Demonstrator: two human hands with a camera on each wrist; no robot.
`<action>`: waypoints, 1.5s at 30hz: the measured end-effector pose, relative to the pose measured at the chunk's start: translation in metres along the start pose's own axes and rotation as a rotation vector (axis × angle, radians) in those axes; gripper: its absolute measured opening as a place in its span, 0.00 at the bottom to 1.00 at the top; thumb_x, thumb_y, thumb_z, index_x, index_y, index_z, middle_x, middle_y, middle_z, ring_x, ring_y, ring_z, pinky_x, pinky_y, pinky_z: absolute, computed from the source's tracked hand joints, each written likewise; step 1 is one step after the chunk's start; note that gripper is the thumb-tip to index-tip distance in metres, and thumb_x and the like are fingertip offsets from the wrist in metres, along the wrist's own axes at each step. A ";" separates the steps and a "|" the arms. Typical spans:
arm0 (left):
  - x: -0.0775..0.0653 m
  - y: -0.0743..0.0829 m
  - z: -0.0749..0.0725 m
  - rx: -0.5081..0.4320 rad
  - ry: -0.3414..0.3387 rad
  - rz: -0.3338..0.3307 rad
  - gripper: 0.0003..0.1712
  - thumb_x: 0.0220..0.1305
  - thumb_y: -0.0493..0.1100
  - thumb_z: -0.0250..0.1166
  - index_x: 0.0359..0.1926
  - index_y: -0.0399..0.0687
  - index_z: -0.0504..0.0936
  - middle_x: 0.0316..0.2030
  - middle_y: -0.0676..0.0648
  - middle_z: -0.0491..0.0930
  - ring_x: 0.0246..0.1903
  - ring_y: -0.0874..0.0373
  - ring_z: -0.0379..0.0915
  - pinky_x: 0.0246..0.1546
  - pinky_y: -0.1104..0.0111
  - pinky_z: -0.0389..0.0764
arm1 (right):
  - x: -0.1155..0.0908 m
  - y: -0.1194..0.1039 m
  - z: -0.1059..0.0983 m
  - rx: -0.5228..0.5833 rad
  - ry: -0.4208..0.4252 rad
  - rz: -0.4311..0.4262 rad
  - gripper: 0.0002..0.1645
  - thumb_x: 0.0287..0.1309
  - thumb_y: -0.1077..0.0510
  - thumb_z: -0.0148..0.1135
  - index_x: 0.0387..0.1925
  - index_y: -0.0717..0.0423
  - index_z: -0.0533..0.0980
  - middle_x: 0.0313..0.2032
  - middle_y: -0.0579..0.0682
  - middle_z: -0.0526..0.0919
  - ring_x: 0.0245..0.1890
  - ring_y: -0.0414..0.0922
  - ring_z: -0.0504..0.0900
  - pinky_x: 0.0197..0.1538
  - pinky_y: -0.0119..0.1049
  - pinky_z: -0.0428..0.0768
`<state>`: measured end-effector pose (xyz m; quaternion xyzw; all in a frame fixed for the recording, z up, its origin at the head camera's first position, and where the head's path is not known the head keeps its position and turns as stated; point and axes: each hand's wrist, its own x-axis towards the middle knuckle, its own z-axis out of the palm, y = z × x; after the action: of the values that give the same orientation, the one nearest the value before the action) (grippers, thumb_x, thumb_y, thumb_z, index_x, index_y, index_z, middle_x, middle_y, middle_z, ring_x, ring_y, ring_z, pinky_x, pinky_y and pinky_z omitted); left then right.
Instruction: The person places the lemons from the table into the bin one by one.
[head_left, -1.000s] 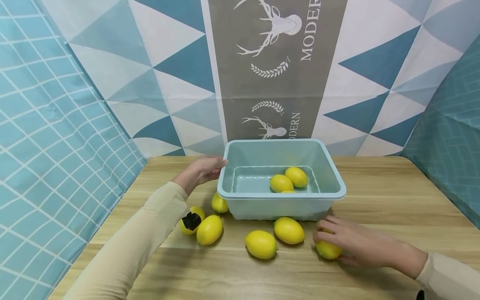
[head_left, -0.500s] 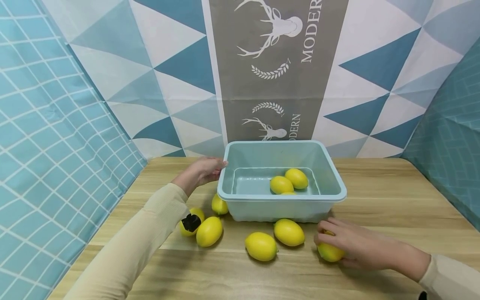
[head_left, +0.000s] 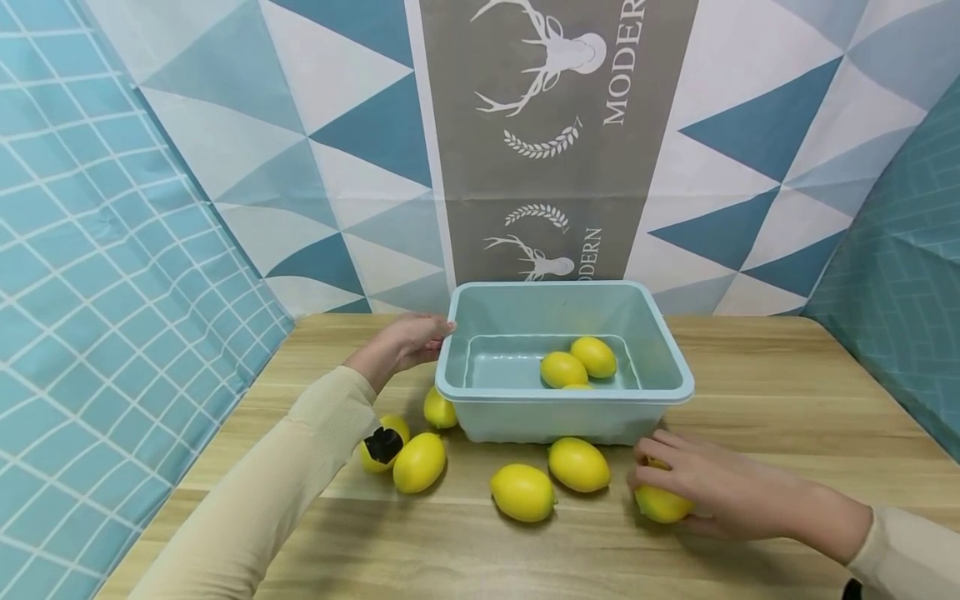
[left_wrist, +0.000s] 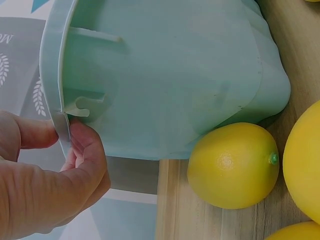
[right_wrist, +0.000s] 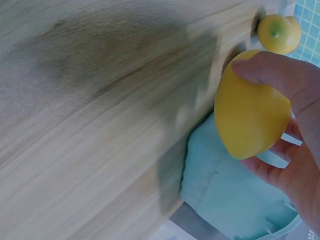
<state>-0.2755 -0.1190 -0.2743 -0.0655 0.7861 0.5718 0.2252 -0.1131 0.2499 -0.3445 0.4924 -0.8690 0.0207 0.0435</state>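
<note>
A light blue plastic basin [head_left: 555,417] stands on the wooden table with several yellow lemons [head_left: 594,357] inside. At its left side my left hand [head_left: 405,340] pinches the rim between thumb and fingers, as the left wrist view also shows. My right hand [head_left: 723,487] grips a lemon [right_wrist: 252,107] at the basin's front right corner, thumb on one side and fingers on the other. Two more lemons, one of them nearer [head_left: 522,492], lie in front of the basin. By its left front corner a lemon [left_wrist: 232,165] rests close against the wall.
Further lemons, such as one at the left [head_left: 419,462], lie beside the left forearm; a black wrist device [head_left: 383,445] partly covers another. A patterned backdrop [head_left: 555,150] rises behind the wooden table [head_left: 780,392], with blue tiled-print sheets at both sides.
My right hand, with the lemon in it, has shifted very slightly to the right. The left hand keeps its hold on the basin's rim.
</note>
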 end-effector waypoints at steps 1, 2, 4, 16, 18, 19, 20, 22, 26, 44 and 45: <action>0.000 0.000 0.000 -0.002 -0.001 -0.001 0.25 0.72 0.42 0.52 0.65 0.35 0.66 0.40 0.48 0.70 0.34 0.63 0.67 0.33 0.79 0.77 | 0.000 0.000 -0.001 -0.005 -0.001 -0.001 0.44 0.29 0.53 0.81 0.53 0.36 0.70 0.49 0.37 0.70 0.45 0.37 0.69 0.44 0.38 0.79; 0.000 0.000 0.001 0.000 -0.001 -0.002 0.25 0.72 0.42 0.52 0.65 0.36 0.66 0.41 0.48 0.70 0.34 0.63 0.67 0.33 0.79 0.77 | 0.000 -0.001 -0.002 -0.009 0.000 0.000 0.44 0.30 0.53 0.81 0.53 0.36 0.70 0.49 0.37 0.70 0.45 0.38 0.69 0.44 0.39 0.79; 0.001 0.001 0.001 -0.002 -0.001 -0.002 0.25 0.73 0.43 0.52 0.65 0.36 0.66 0.42 0.48 0.70 0.35 0.62 0.67 0.33 0.79 0.77 | 0.000 -0.001 -0.005 -0.019 0.004 -0.003 0.44 0.29 0.54 0.81 0.54 0.36 0.70 0.49 0.37 0.70 0.46 0.38 0.69 0.45 0.39 0.79; 0.000 0.000 0.001 0.014 -0.015 0.012 0.25 0.73 0.42 0.51 0.66 0.35 0.65 0.43 0.48 0.69 0.36 0.62 0.67 0.40 0.77 0.76 | 0.004 -0.007 -0.022 -0.039 0.010 -0.005 0.46 0.27 0.55 0.82 0.54 0.34 0.70 0.48 0.36 0.70 0.45 0.37 0.68 0.45 0.38 0.79; 0.000 -0.001 0.001 0.009 -0.018 0.014 0.25 0.73 0.42 0.52 0.66 0.35 0.65 0.44 0.47 0.70 0.36 0.62 0.67 0.39 0.77 0.76 | 0.005 -0.008 -0.025 -0.049 0.012 -0.005 0.47 0.26 0.55 0.82 0.54 0.34 0.70 0.47 0.36 0.70 0.45 0.37 0.68 0.45 0.37 0.78; 0.000 -0.001 0.001 0.005 -0.019 0.015 0.26 0.72 0.42 0.52 0.66 0.35 0.65 0.44 0.47 0.70 0.37 0.62 0.68 0.38 0.77 0.77 | 0.005 -0.008 -0.026 -0.055 0.016 -0.007 0.47 0.26 0.55 0.82 0.53 0.34 0.70 0.47 0.36 0.70 0.45 0.38 0.68 0.44 0.37 0.78; 0.001 -0.001 0.001 0.005 -0.021 0.017 0.26 0.72 0.42 0.52 0.66 0.35 0.65 0.44 0.47 0.70 0.36 0.62 0.67 0.37 0.78 0.76 | 0.005 -0.008 -0.027 -0.060 0.019 -0.009 0.46 0.25 0.54 0.83 0.53 0.35 0.70 0.47 0.37 0.70 0.45 0.38 0.68 0.44 0.37 0.78; 0.001 -0.001 0.002 0.004 -0.015 0.018 0.25 0.72 0.42 0.52 0.65 0.35 0.66 0.42 0.48 0.70 0.35 0.62 0.67 0.35 0.79 0.76 | 0.006 -0.008 -0.030 -0.061 0.022 -0.009 0.46 0.25 0.54 0.83 0.53 0.36 0.71 0.47 0.37 0.70 0.45 0.38 0.68 0.44 0.37 0.78; 0.001 0.000 0.001 0.001 -0.007 0.012 0.25 0.72 0.42 0.52 0.65 0.35 0.66 0.40 0.49 0.69 0.34 0.63 0.67 0.34 0.79 0.76 | 0.008 -0.006 -0.036 -0.046 0.025 -0.011 0.45 0.27 0.55 0.82 0.53 0.36 0.70 0.48 0.38 0.70 0.46 0.37 0.68 0.44 0.36 0.79; 0.000 -0.004 -0.001 -0.006 -0.032 0.025 0.27 0.73 0.43 0.51 0.68 0.34 0.62 0.42 0.48 0.71 0.33 0.64 0.68 0.33 0.80 0.76 | 0.024 -0.009 -0.067 -0.119 0.116 -0.060 0.45 0.27 0.55 0.82 0.52 0.37 0.70 0.47 0.38 0.71 0.44 0.37 0.67 0.41 0.34 0.77; 0.001 -0.004 -0.001 -0.003 -0.035 0.028 0.27 0.73 0.43 0.50 0.68 0.34 0.62 0.42 0.48 0.71 0.33 0.65 0.68 0.33 0.80 0.76 | 0.025 -0.009 -0.069 -0.122 0.114 -0.059 0.45 0.27 0.55 0.82 0.52 0.37 0.70 0.46 0.38 0.71 0.43 0.37 0.67 0.41 0.34 0.77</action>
<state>-0.2748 -0.1208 -0.2781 -0.0447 0.7819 0.5774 0.2308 -0.1144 0.2298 -0.2738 0.5125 -0.8498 -0.0055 0.1233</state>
